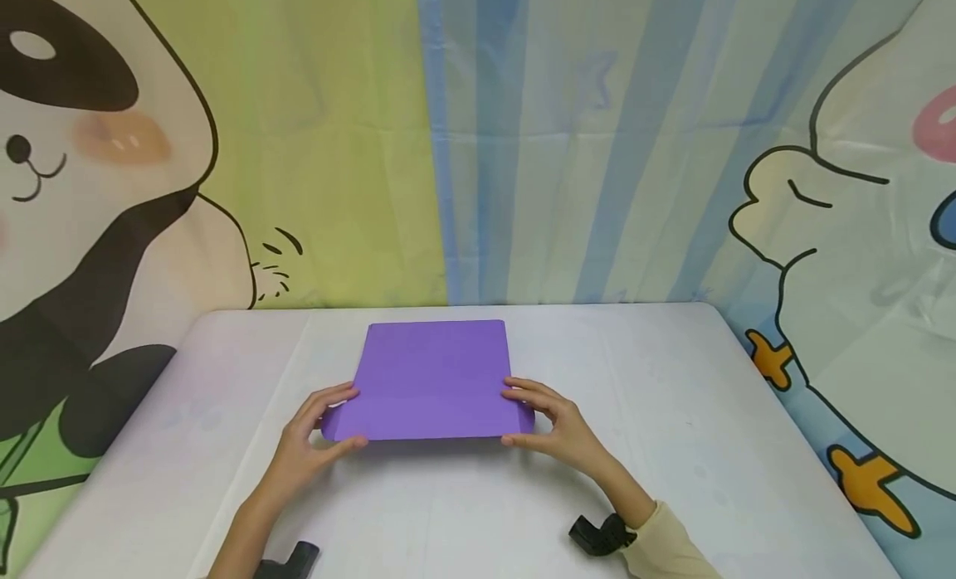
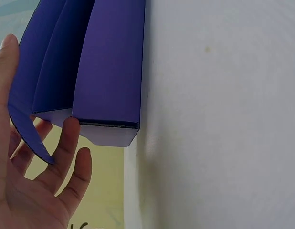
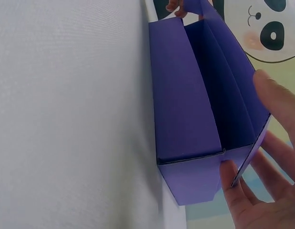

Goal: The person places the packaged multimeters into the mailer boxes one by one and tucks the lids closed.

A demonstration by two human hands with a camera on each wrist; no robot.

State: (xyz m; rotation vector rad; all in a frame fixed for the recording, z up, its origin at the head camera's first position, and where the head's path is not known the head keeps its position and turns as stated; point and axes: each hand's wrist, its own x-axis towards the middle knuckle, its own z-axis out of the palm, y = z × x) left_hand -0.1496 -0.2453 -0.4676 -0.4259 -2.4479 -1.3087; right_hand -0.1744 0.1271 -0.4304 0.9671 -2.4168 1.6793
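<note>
A purple cardboard box lies on the white table in the head view, its lid on top. The wrist views show the lid's front flap tilted out from the box's front wall, leaving a dark gap between them. My left hand holds the lid's left front corner, thumb at the front edge and fingers by the side tab. At the right front corner my right hand does the same, with its thumb along the flap and a fingertip near the box's end wall.
The white table carries the box near its middle. Black wrist devices sit on both forearms. Behind the table hang printed curtains, with cartoon animals at left and right.
</note>
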